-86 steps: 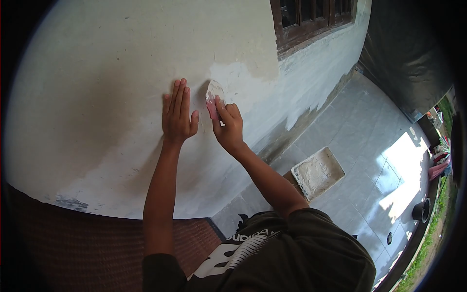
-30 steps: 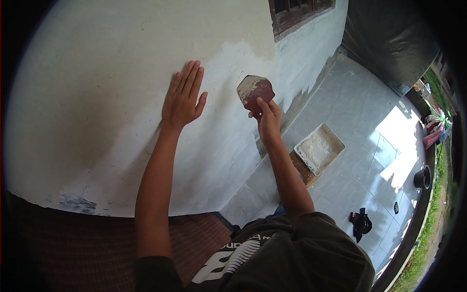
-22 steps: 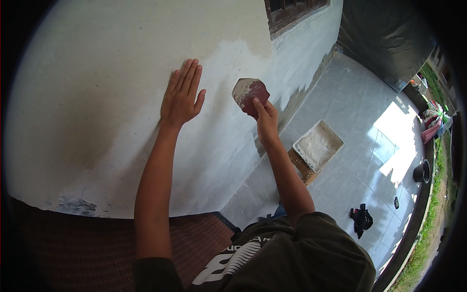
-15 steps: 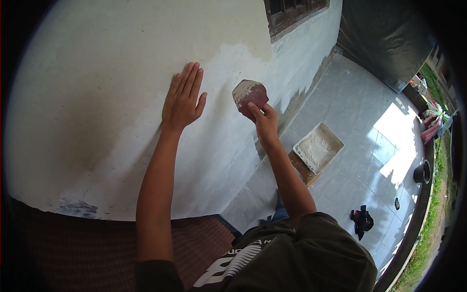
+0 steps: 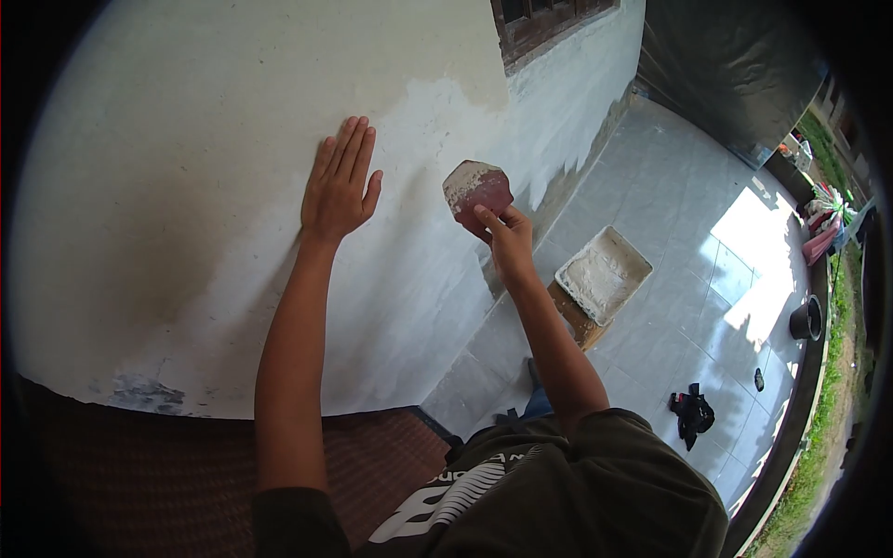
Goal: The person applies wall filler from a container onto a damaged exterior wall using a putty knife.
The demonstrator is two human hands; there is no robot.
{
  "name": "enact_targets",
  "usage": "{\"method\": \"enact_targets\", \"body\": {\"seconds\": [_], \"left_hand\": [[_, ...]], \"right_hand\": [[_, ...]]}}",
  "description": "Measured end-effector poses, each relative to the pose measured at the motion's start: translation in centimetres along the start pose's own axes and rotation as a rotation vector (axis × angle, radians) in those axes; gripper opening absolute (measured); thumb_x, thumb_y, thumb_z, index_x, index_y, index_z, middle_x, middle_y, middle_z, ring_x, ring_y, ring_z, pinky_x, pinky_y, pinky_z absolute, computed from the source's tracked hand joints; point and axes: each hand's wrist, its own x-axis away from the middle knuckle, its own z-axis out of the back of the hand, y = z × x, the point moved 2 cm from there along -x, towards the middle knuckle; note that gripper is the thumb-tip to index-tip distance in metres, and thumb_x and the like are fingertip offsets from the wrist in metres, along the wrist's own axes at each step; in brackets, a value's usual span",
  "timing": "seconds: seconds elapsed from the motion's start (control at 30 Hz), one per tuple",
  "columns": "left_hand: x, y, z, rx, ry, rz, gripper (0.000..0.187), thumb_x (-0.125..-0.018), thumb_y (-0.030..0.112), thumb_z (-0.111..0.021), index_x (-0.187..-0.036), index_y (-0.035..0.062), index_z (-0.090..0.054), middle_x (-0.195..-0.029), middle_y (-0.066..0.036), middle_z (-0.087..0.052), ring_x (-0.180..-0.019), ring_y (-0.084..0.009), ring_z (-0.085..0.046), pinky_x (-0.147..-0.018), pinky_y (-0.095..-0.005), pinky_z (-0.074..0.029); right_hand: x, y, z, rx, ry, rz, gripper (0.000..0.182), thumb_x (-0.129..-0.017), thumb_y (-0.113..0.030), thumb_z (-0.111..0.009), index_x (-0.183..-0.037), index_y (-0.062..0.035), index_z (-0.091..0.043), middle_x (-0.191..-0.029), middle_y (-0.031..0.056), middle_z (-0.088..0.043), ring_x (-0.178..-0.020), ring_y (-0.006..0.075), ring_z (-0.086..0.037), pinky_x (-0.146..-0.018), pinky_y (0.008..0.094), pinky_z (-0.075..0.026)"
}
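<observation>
Thumb in front and fingers behind, a right hand pinches the lower edge of a maroon scraper, its far end crusted with pale paste, held up just off the wall; the left hand, grasping nothing, lies with fingers outstretched, apparently palm to the plaster. So edge-bound a grip could let the blade twist under uneven pressure, leaving ridges, while loose crust might drop or score the finish; if the coat is damp, the left palm could print it. The wall runs cream above, whiter and patchy below, with a dark, flaking scar low at left. To the right, a paste-lined tray rests on a brown block near the right forearm, where a stray knock could tip it. Beyond spread grey floor tiles, a black bundle and a dark bucket; a wood-framed window and black sheeting close the far side.
</observation>
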Motion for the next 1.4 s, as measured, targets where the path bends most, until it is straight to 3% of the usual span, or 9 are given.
{"method": "enact_targets", "body": {"seconds": [0.3, 0.5, 0.8, 1.0, 1.03, 1.2, 1.27, 1.3, 1.4], "left_hand": [[-0.1, -0.1, 0.1, -0.076, -0.06, -0.001, 0.058, -0.098, 0.028, -0.047, -0.15, 0.0041, -0.038, -0.159, -0.007, -0.035, -0.149, -0.019, -0.026, -0.122, -0.0412, -0.019], [-0.4, 2.0, -2.0, 0.028, -0.041, 0.077, 0.058, -0.097, 0.024, -0.049, -0.15, 0.0029, -0.037, -0.158, -0.009, -0.036, -0.149, -0.0219, -0.027, -0.121, -0.047, -0.021], [-2.2, 12.2, -8.6, 0.356, -0.064, 0.117, 0.058, -0.098, 0.023, -0.047, -0.15, 0.0012, -0.035, -0.157, -0.012, -0.037, -0.148, -0.0247, -0.028, -0.121, -0.0474, -0.02], [-2.1, 21.2, -13.8, 0.611, -0.14, 0.152, 0.057, -0.099, 0.022, -0.046, -0.149, -0.0008, -0.035, -0.154, -0.016, -0.039, -0.145, -0.029, -0.034, -0.12, -0.0454, -0.026], [-2.1, 22.7, -14.5, 0.641, -0.156, 0.149, 0.056, -0.099, 0.022, -0.046, -0.149, -0.0011, -0.035, -0.153, -0.017, -0.04, -0.144, -0.03, -0.036, -0.119, -0.0452, -0.028], [-1.6, 29.5, -17.8, 0.803, -0.266, 0.156, 0.055, -0.1, 0.022, -0.046, -0.148, -0.0023, -0.035, -0.149, -0.021, -0.044, -0.14, -0.0337, -0.041, -0.116, -0.0456, -0.032], [-0.8, 31.8, -18.9, 0.849, -0.311, 0.151, 0.054, -0.1, 0.022, -0.045, -0.147, -0.0027, -0.036, -0.148, -0.023, -0.045, -0.139, -0.0351, -0.042, -0.116, -0.0461, -0.033], [-0.2, 33.0, -19.6, 0.893, -0.335, 0.156, 0.054, -0.1, 0.022, -0.045, -0.147, -0.0028, -0.036, -0.147, -0.023, -0.045, -0.139, -0.0357, -0.042, -0.116, -0.0462, -0.033], [1.5, 35.7, -21.6, 0.977, -0.395, 0.152, 0.054, -0.1, 0.022, -0.046, -0.147, -0.0035, -0.036, -0.144, -0.025, -0.047, -0.137, -0.0378, -0.044, -0.115, -0.0468, -0.034]], "right_hand": [[0.6, -4.3, 4.3, 0.014, 0.037, 0.054, 0.013, -0.091, -0.005, -0.068, -0.1, 0.0041, -0.069, -0.096, 0.0101, -0.071, -0.087, 0.0154, -0.068, -0.085, 0.0329, -0.059], [0.0, -7.2, 8.3, 0.017, 0.06, 0.046, 0.013, -0.092, -0.006, -0.067, -0.101, 0.004, -0.068, -0.098, 0.0101, -0.07, -0.089, 0.0162, -0.068, -0.087, 0.0335, -0.058], [-1.2, -9.7, 16.0, 0.077, 0.138, -0.006, 0.015, -0.093, -0.004, -0.065, -0.105, 0.0056, -0.066, -0.101, 0.0118, -0.07, -0.093, 0.0206, -0.069, -0.092, 0.0368, -0.057], [-0.8, -9.8, 24.8, 0.179, 0.248, -0.035, 0.019, -0.093, -0.002, -0.063, -0.109, 0.0073, -0.063, -0.106, 0.0145, -0.069, -0.093, 0.023, -0.071, -0.091, 0.0361, -0.058], [-0.6, -9.6, 26.7, 0.258, 0.282, -0.054, 0.018, -0.093, -0.006, -0.065, -0.108, 0.0051, -0.066, -0.104, 0.0114, -0.07, -0.093, 0.0191, -0.069, -0.09, 0.0351, -0.057], [0.8, -7.0, 35.6, 0.407, 0.398, -0.18, 0.018, -0.093, -0.006, -0.065, -0.106, 0.0061, -0.066, -0.1, 0.0107, -0.07, -0.089, 0.0189, -0.07, -0.087, 0.0334, -0.059], [1.9, -5.6, 38.4, 0.568, 0.448, -0.198, 0.017, -0.088, -0.009, -0.069, -0.093, 0.007, -0.07, -0.096, 0.0128, -0.072, -0.081, 0.0141, -0.069, -0.071, 0.0284, -0.054], [2.2, -5.3, 39.0, 0.569, 0.467, -0.209, 0.017, -0.088, -0.009, -0.069, -0.093, 0.007, -0.07, -0.096, 0.0128, -0.072, -0.081, 0.0141, -0.069, -0.071, 0.0284, -0.054], [3.9, -3.3, 41.0, 0.957, 0.54, -0.303, 0.02, -0.085, -0.013, -0.071, -0.091, 0.0069, -0.071, -0.091, 0.0171, -0.072, -0.078, 0.0203, -0.07, -0.069, 0.0329, -0.053]]}}
